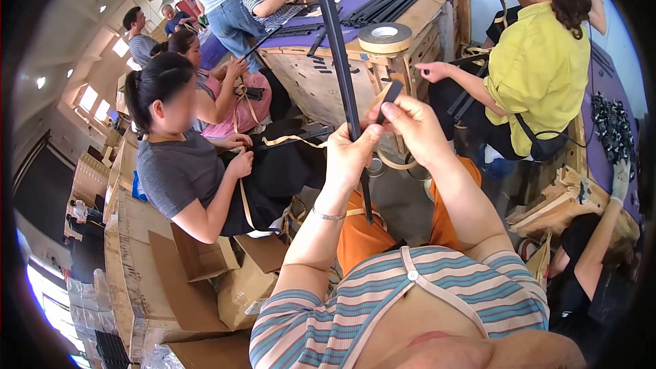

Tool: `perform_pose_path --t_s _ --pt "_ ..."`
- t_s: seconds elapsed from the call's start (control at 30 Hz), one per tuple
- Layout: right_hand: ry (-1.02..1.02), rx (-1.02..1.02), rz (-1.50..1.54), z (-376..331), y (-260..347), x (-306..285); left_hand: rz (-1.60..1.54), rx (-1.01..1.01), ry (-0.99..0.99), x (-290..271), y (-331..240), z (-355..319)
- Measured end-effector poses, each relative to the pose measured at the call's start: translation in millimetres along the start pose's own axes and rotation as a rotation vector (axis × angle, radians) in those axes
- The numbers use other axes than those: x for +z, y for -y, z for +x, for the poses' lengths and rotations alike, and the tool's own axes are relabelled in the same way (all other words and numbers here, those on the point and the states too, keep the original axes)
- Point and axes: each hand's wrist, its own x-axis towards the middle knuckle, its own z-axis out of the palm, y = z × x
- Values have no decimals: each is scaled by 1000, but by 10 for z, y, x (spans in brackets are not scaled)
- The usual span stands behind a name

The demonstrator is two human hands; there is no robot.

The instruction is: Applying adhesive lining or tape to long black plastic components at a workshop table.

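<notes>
While the left hand [350,154] grips a long black bar [339,61], the right hand [413,130] pinches a black strip [389,92].

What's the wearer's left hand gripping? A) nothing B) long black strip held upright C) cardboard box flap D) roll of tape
B: the left hand is closed around the long black strip, which rises upright past the tape roll on the wooden crate. The right hand pinches a short black piece beside it.
</notes>
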Motion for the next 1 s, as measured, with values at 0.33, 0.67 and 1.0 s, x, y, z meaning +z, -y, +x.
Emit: perform_pose_path --t_s 0.33,0.67,1.0 --pt "217 97 11 30 188 -343 -5 -95 133 -548 111 -147" --pt "323 66 -262 67 94 -229 4 -257 160 -644 162 -426" --pt "333 137 -199 127 -83 -132 73 -263 166 -655 190 -500"
